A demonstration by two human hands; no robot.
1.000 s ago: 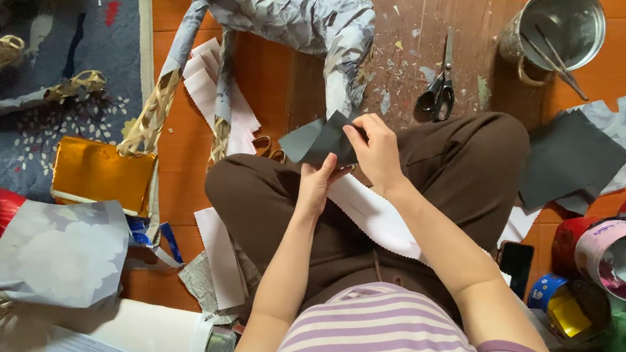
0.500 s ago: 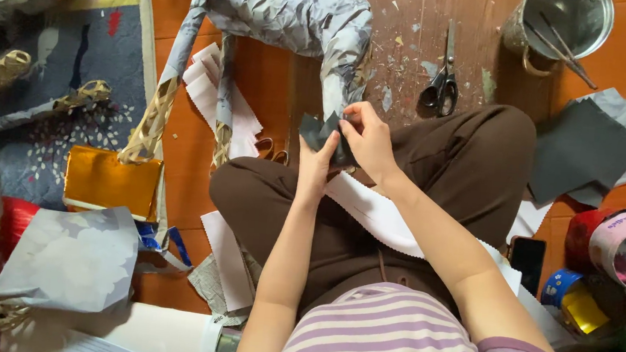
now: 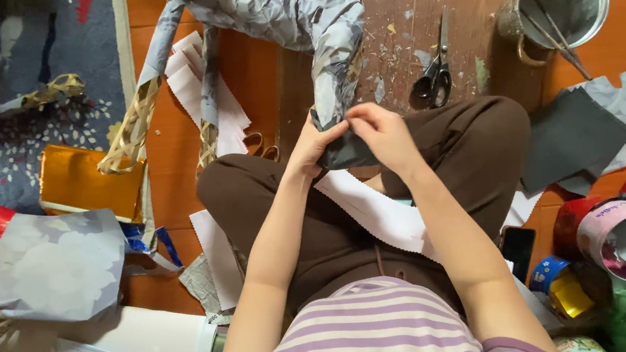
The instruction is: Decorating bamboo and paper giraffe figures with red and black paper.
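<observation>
Dark grey paper [image 3: 349, 153] – lately held flat and apart – now sits pinched between the left hand [image 3: 314, 142] and right hand [image 3: 383, 133], pressed against the paper-wrapped frame [image 3: 337, 72] above the lap – being stuck on.

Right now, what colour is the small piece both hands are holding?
Dark grey, close to charcoal. The piece sits between the left hand and right hand; head view.

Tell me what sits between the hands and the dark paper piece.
Nothing visible does. Both the left hand and right hand already pinch the dark paper piece at the end of the paper-wrapped frame.
</observation>
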